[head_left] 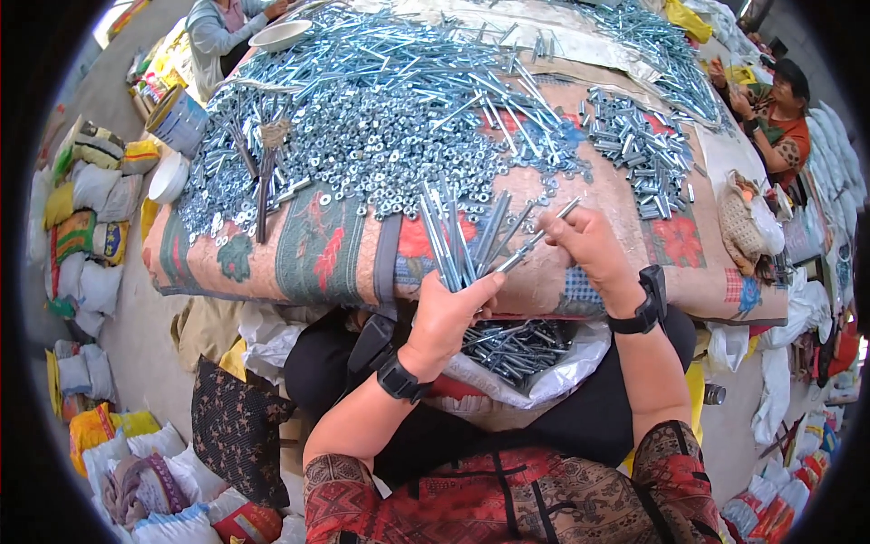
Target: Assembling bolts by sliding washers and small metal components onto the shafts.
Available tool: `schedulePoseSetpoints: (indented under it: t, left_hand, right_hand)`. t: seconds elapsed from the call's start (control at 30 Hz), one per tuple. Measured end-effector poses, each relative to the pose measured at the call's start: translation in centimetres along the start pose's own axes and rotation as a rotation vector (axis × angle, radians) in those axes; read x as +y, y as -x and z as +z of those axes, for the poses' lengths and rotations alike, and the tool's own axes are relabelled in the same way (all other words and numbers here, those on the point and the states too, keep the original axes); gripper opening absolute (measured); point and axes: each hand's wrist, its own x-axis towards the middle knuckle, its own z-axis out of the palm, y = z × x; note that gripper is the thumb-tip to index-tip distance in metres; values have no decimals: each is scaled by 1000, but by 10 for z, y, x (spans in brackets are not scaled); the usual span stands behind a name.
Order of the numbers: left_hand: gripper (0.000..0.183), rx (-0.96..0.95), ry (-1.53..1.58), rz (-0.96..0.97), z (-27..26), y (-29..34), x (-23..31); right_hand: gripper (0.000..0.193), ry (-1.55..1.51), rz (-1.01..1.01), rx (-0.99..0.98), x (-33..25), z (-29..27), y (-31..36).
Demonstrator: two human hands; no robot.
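Note:
My left hand (pixel 446 322) is closed around a fanned bundle of long metal rods (pixel 453 245), their ends pointing up and away over the table edge. To its right, my right hand (pixel 591 243) pinches a slim metal rod (pixel 569 208), which slants from my fingertips down toward the left hand. Whether its lower end touches the bundle I cannot tell. Below both hands, in my lap, an open white sack (pixel 587 363) holds many dark, shiny metal rods (pixel 512 349).
A patterned cloth (pixel 308 249) covers the table, heaped with nuts (pixel 390 159), long rods (pixel 381 54) and short metal sleeves (pixel 643 150). A bucket (pixel 177 122) and white bowl (pixel 169 179) stand left. People sit at the far left and right (pixel 781 127). Filled sacks (pixel 95 190) line the floor.

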Motion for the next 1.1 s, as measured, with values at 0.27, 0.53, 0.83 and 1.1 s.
schedulePoseSetpoints:
  t: [0.27, 0.53, 0.83, 1.1]
  left_hand:
    - [12, 23, -42, -15, 6, 5, -2]
    - [12, 17, -28, -18, 6, 3, 0]
    - [12, 5, -32, -13, 5, 4, -1]
    - [11, 50, -59, -7, 5, 6, 1]
  right_hand:
    - [40, -26, 15, -21, 6, 2, 3]
    - [33, -331, -284, -3, 19, 10, -5]
    - [38, -179, -224, 15, 28, 9, -7]
    - [33, -367, -148, -117, 12, 18, 9]
